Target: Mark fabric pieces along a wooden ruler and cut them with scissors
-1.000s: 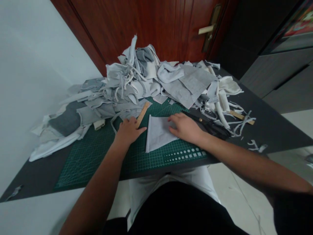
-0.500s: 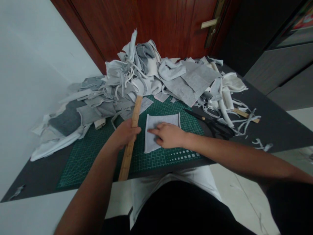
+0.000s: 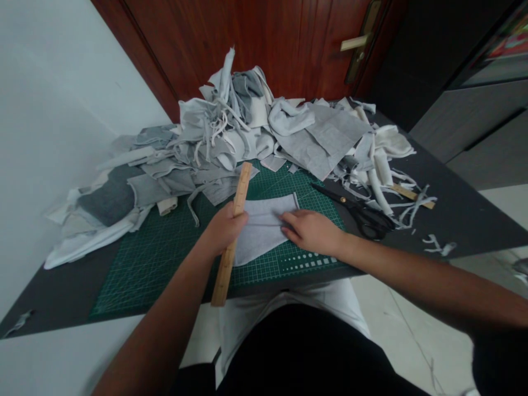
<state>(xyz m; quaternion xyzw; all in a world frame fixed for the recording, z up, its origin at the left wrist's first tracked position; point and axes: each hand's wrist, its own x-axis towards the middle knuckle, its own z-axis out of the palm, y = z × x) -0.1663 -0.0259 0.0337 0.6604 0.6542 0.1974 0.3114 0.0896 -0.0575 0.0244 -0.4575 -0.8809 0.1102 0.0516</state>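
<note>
On the cutting mat (image 3: 157,258), a stiff ruler (image 3: 242,184) is held mid-length in the left hand's (image 3: 225,228) closed grip, while limp cloth (image 3: 264,234) is pressed flat under the right hand's (image 3: 313,231) open fingers.

Wall: a plain white wall (image 3: 49,110) runs along the desk's left edge.
Door: a reddish-brown wooden door (image 3: 268,44) stands behind the desk's far edge, with a brass handle (image 3: 353,43) on its right side.
Cabinets: dark grey cabinets (image 3: 474,115) stand past the far right corner.
Desk: a dark grey matt desk (image 3: 466,220).
Floor: a pale tiled floor (image 3: 412,313) with thin joints, below the near edge.
Light: soft and even, with faint shadows.
</note>
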